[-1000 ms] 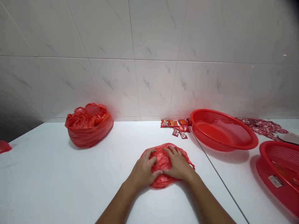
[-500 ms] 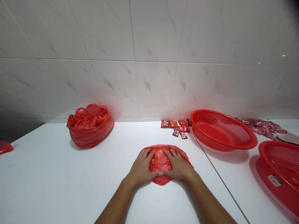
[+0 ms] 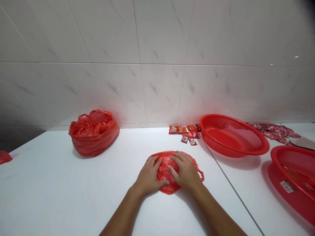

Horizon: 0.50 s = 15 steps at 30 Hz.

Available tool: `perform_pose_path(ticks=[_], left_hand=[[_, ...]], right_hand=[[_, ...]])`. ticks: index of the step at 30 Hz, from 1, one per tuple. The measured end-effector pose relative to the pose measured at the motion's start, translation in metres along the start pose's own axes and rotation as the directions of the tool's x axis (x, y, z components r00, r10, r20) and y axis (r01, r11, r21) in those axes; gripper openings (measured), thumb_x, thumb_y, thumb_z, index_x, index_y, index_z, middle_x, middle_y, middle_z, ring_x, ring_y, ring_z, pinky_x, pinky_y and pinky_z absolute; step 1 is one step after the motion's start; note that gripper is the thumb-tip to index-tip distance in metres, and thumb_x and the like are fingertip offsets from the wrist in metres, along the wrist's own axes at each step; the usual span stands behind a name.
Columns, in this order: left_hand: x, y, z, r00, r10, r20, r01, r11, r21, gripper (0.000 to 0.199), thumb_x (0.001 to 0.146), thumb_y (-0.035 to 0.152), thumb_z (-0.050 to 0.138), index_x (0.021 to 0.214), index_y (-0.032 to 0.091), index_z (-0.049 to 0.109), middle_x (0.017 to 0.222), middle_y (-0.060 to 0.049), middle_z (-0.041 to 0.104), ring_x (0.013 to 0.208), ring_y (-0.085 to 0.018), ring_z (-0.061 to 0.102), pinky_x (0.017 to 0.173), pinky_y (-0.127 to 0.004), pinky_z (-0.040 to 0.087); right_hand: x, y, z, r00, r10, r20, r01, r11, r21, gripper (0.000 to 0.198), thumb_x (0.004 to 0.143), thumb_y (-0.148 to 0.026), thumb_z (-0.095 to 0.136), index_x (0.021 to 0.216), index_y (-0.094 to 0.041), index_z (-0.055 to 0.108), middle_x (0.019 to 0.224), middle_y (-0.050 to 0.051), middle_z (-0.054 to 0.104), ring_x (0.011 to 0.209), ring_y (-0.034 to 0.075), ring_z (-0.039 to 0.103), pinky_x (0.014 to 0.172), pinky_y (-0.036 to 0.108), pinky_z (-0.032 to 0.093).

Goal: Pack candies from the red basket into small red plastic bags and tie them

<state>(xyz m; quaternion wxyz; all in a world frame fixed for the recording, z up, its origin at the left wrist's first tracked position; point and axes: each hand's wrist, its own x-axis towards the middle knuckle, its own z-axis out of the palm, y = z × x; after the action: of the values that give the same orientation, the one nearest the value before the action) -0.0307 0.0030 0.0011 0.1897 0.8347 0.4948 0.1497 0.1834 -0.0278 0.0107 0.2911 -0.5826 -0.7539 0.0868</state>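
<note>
A crumpled red plastic bag point(image 3: 164, 171) lies flattened on the white table in front of me, a handle loop showing at its right side. My left hand point(image 3: 149, 176) rests on the bag's left part, fingers spread and thumb pointing right. On its right part lies my right hand point(image 3: 185, 171), open as well, with the fingers reaching toward the far edge. Both palms face down and cover much of the bag. Between the two thumbs a strip of wrinkled plastic shows.
Back left stands a fuller red plastic bag point(image 3: 94, 134). Small red packets point(image 3: 183, 130) lie near the tiled wall. To the right are a red plastic basket point(image 3: 233, 136) and a second red basket point(image 3: 292, 173), with patterned red-and-white pieces point(image 3: 275, 131) behind. A seam runs across the table.
My right hand has lifted its thumb away from the left thumb and shifted on the bag, uncovering the handle loop at the right. My left hand stays nearly in place.
</note>
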Motion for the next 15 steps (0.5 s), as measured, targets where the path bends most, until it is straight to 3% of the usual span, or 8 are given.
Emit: perform_pose_path(ticks=[2, 4, 6, 9, 15], left_hand=[[0.001, -0.002, 0.001, 1.0, -0.013, 0.007, 0.013, 1.0, 0.001, 0.097, 0.072, 0.064, 0.081, 0.154, 0.021, 0.054, 0.165, -0.015, 0.044, 0.155, -0.04, 0.033, 0.126, -0.057, 0.034], [0.002, -0.004, 0.002, 0.999, -0.046, 0.027, 0.046, 0.999, 0.006, 0.101, 0.071, 0.068, 0.08, 0.156, 0.02, 0.052, 0.168, -0.016, 0.04, 0.157, -0.041, 0.029, 0.127, -0.058, 0.031], [0.003, -0.005, 0.003, 0.997, -0.071, 0.041, 0.07, 0.997, 0.01, 0.103, 0.071, 0.068, 0.08, 0.157, 0.021, 0.05, 0.17, -0.015, 0.036, 0.159, -0.041, 0.026, 0.128, -0.058, 0.028], [0.006, -0.006, 0.004, 0.997, -0.068, 0.037, 0.068, 0.998, 0.01, 0.101, 0.071, 0.065, 0.081, 0.158, 0.023, 0.05, 0.17, -0.014, 0.036, 0.159, -0.04, 0.026, 0.128, -0.058, 0.028], [0.008, -0.003, 0.004, 0.995, -0.084, 0.058, 0.08, 0.995, 0.054, 0.107, 0.072, 0.068, 0.078, 0.161, 0.02, 0.044, 0.171, -0.014, 0.034, 0.16, -0.039, 0.023, 0.13, -0.055, 0.025]], right_hand=[[0.001, 0.006, 0.003, 0.989, 0.121, 0.086, -0.115, 0.99, -0.076, 0.057, 0.099, -0.05, 0.057, 0.15, -0.024, 0.06, 0.167, 0.012, 0.039, 0.159, 0.04, 0.024, 0.127, 0.065, 0.016], [0.004, 0.015, 0.007, 0.93, 0.276, 0.243, -0.253, 0.96, -0.123, 0.074, 0.096, -0.066, 0.056, 0.162, -0.033, 0.044, 0.176, 0.008, 0.017, 0.161, 0.046, 0.004, 0.124, 0.073, 0.005], [0.008, 0.023, 0.01, 0.864, 0.358, 0.354, -0.326, 0.934, -0.149, 0.081, 0.096, -0.077, 0.049, 0.166, -0.041, 0.031, 0.178, 0.004, 0.004, 0.16, 0.045, -0.007, 0.123, 0.074, -0.001], [0.014, 0.029, 0.014, 0.84, 0.376, 0.392, -0.327, 0.926, -0.187, 0.083, 0.095, -0.083, 0.041, 0.167, -0.045, 0.023, 0.178, 0.001, -0.003, 0.16, 0.042, -0.014, 0.123, 0.07, -0.008], [0.015, 0.031, 0.02, 0.848, 0.375, 0.375, -0.324, 0.926, -0.192, 0.087, 0.094, -0.084, 0.043, 0.167, -0.043, 0.023, 0.178, 0.002, -0.003, 0.16, 0.043, -0.015, 0.122, 0.07, -0.011]])
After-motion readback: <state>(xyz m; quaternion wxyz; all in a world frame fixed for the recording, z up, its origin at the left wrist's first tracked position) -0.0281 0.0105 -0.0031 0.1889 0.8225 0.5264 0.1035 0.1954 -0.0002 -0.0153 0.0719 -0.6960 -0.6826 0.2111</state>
